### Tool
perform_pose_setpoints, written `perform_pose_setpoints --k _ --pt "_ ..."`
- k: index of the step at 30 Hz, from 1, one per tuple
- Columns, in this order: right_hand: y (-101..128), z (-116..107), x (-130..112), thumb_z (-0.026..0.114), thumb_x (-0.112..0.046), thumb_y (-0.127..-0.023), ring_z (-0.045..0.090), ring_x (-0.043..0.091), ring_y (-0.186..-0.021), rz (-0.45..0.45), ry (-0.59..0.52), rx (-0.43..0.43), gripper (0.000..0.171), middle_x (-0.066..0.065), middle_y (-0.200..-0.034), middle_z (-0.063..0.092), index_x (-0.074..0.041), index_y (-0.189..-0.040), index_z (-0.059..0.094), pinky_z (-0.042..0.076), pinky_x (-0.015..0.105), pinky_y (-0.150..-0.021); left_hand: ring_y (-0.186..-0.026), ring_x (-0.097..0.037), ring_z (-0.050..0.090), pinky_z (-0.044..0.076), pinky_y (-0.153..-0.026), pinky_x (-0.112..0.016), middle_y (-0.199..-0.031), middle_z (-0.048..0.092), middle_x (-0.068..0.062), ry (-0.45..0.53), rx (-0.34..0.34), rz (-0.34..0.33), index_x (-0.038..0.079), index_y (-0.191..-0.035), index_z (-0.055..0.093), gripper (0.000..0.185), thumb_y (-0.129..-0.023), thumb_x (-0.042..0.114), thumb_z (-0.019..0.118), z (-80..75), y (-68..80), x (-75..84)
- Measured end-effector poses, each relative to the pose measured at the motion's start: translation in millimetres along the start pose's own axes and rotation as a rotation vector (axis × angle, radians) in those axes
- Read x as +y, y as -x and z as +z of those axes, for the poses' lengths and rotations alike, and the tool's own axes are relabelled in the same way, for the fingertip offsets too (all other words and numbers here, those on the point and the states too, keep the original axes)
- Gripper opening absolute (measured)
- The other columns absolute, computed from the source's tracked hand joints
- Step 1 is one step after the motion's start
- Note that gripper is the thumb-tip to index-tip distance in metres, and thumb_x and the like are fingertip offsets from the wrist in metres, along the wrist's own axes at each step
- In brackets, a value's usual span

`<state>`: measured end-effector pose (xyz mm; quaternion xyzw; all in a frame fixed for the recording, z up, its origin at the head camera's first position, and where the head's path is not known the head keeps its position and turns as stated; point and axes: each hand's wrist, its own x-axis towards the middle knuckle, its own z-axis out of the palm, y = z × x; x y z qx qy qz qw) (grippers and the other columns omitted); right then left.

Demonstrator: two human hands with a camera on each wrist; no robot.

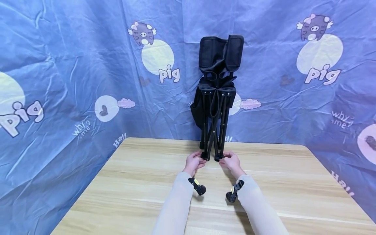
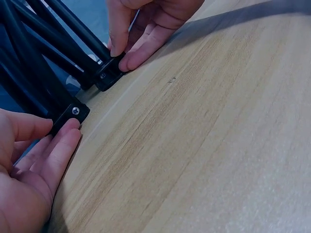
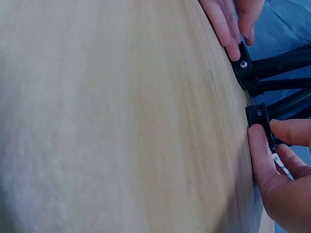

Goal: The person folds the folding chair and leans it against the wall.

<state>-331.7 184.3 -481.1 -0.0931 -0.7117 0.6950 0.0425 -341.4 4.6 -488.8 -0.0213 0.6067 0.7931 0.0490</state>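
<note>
A folded black camping chair (image 1: 215, 101) stands upright at the back of the table, its fabric bunched between the collapsed legs. My left hand (image 1: 194, 163) pinches the plastic foot at the near left, thumb above and fingers low along the tabletop. On the other side my right hand (image 1: 232, 164) pinches the near right foot the same way. Close up in the left wrist view, the left foot (image 2: 73, 114) has a cross-head screw in its side. The right foot (image 3: 258, 115) shows between thumb and forefinger in the right wrist view. Both near feet stand a short gap apart.
The wood-grain table (image 1: 141, 195) reaches back to a blue cloth backdrop (image 1: 164, 107) printed with pigs and lettering, which hangs right behind the chair. A small black camera is strapped to each wrist, over pale sleeves (image 1: 173, 205).
</note>
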Motion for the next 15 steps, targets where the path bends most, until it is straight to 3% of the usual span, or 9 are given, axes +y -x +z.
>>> perform_pose_setpoints --k 8,15 --pt "4 -4 0 0.051 0.016 -0.088 0.068 0.02 -0.079 0.031 -0.105 -0.091 0.052 0.043 -0.125 0.046 0.022 -0.135 0.031 0.06 0.03 -0.08 -0.1 -0.037 0.069 0.058 -0.086 -0.04 -0.135 0.052 -0.034 0.0 -0.012 -0.004 -0.017 -0.139 0.041 0.053 -0.086 -0.016 0.05 -1.6 0.2 -0.2" --pt "8 -15 3 0.044 0.01 -0.095 0.067 0.014 -0.081 0.044 -0.236 -0.199 0.061 0.047 -0.136 0.034 0.02 -0.145 0.011 0.057 0.028 -0.086 -0.106 -0.032 0.066 0.055 -0.094 -0.041 -0.137 0.05 -0.034 -0.006 -0.076 -0.009 -0.017 -0.141 0.039 0.057 -0.086 -0.012 0.054 -6.4 0.3 -7.7"
